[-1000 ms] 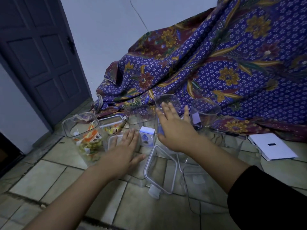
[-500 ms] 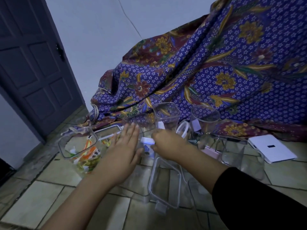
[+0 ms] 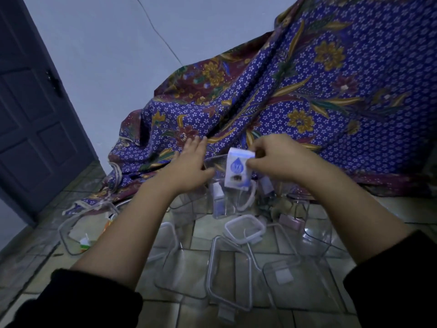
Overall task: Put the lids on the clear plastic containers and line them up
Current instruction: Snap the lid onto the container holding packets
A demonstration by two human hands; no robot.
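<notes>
Right hand has lifted the white packet.

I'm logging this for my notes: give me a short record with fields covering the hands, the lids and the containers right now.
Right hand: pinches a white packet, held in the air
Left hand: open, holds nothing
Lids: several lying loose on the tiled floor
Containers: clear, standing uncovered

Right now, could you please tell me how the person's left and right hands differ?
The right hand pinches a small white packet; the left hand holds nothing. The right hand's fingers are curled, the left hand's straight, reaching toward the patterned cloth. Both hover above the clear containers.
</notes>
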